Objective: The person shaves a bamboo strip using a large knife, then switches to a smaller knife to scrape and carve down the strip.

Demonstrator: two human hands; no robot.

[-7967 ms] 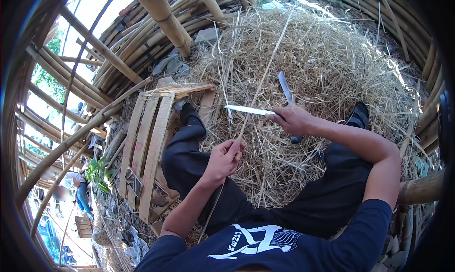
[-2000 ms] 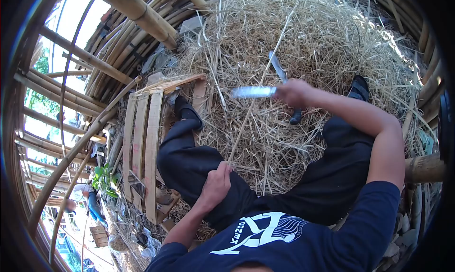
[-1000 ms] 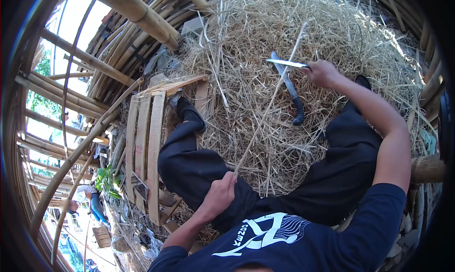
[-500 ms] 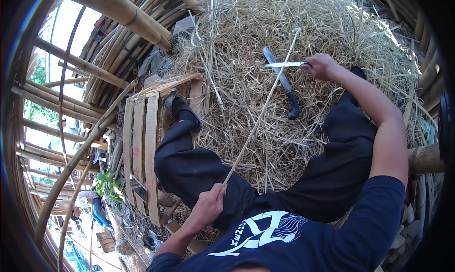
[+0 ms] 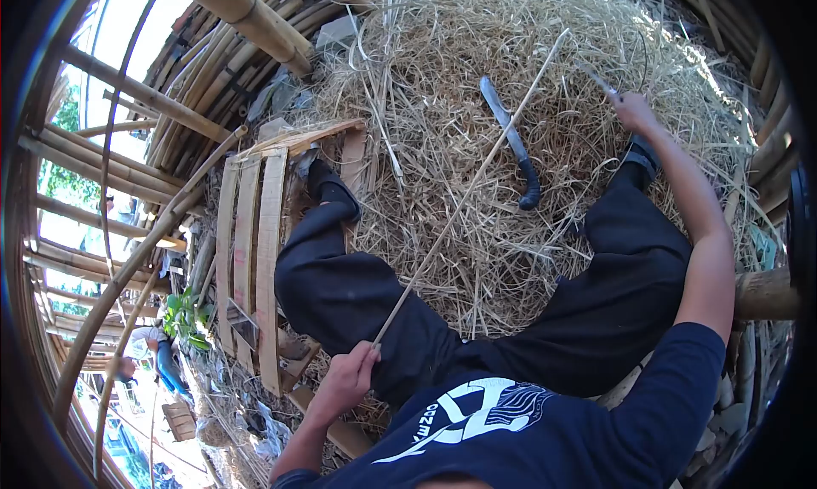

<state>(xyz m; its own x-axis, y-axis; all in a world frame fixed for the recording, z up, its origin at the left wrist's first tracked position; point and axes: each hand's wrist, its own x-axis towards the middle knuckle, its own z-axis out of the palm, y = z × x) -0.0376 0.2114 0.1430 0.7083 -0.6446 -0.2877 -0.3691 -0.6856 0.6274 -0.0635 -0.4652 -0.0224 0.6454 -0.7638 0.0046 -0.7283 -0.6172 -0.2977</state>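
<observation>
My left hand [image 5: 345, 380] is closed around the near end of a long thin bamboo strip [image 5: 455, 206], just beside my left thigh. The strip slants up and away to the right, over the straw. My right hand [image 5: 636, 113] grips a knife [image 5: 598, 79], its blade pointing up and left and blurred. That blade is apart from the strip, to the right of its far end. Under the strip, on the straw between my feet, lies a machete [image 5: 516, 140] with a dark curved handle.
Pale straw-like shavings [image 5: 477, 268] cover the ground. By my left leg stands a wooden slatted crate [image 5: 272, 259]. Bamboo poles [image 5: 153, 106] form a frame on the left, with another person [image 5: 162, 353] beyond it. A thick bamboo pole [image 5: 766, 295] is at the right.
My right hand and the knife have swung right and outward, off the strip. The strip's far end has shifted up and right, while my left hand has moved slightly left and down.
</observation>
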